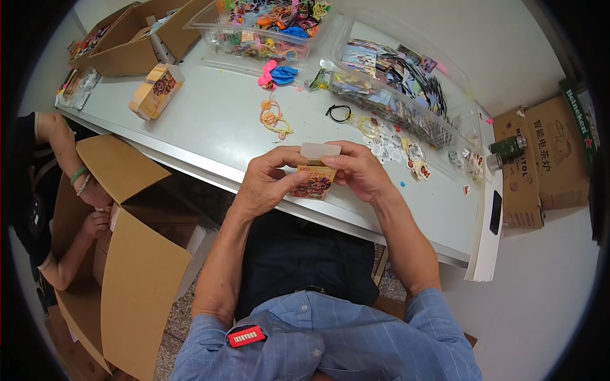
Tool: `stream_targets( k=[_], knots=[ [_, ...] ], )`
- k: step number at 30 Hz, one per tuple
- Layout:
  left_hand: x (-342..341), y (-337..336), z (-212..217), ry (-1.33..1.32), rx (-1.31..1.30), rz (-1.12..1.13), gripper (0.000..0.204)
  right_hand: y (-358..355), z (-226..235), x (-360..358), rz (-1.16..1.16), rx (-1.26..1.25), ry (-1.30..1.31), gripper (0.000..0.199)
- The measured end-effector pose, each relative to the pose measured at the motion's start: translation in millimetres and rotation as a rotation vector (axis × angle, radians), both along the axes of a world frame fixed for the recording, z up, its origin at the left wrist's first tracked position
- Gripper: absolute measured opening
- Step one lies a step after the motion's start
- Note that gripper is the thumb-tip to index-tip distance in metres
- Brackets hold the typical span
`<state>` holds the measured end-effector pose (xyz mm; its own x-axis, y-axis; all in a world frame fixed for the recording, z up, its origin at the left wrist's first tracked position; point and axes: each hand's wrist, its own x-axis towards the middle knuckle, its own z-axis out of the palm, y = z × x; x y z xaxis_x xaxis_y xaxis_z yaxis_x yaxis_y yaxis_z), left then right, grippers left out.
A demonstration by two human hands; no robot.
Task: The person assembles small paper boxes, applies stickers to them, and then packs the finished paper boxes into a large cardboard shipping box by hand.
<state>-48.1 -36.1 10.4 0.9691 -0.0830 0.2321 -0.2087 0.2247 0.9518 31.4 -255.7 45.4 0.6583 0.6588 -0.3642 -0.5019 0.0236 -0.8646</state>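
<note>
- Left hand (pixel 270 181) and right hand (pixel 361 170) grip a box (pixel 313 184), white flap (pixel 319 151) raised, over the near edge of the bench (pixel 213 108).
- Similar box (pixel 156 93): farther left.
- Clear tub (pixel 365 92) of cards: beyond the right hand.
- Co-worker's hand (pixel 95 223): at an open carton (pixel 143 292).

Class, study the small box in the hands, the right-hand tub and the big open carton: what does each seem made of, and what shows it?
Small box: probably thin card with a smooth printed finish; its edges look crisp.
Tub: likely clear, glossy plastic; its contents show through the wall.
Carton: apparently cardboard, perhaps corrugated, plain brown and matt, with broad stiff flaps.
</note>
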Motion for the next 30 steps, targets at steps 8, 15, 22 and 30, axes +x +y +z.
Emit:
stream_targets(
  k=[8,15,22,30],
  knots=[
    [-2.1,-4.9,6.4,0.048,-0.064,0.024,0.018,-7.5,-13.4,-22.3,-0.187,0.067,-1.049,0.026],
    [-0.4,-1.0,15.5,-0.002,0.155,0.033,0.023,-13.2,-19.6,-20.6,-0.148,-0.045,-1.103,0.032],
    [-3.6,-1.4,11.3,-0.044,0.095,0.017,0.027,-6.4,-21.2,-25.6,-0.22,-0.085,-1.248,0.034],
    [-2.8,-10.5,2.4,-0.212,0.228,0.164,0.022,-10.5,-27.3,-26.6,-0.234,-0.067,-1.259,0.034]
  ],
)
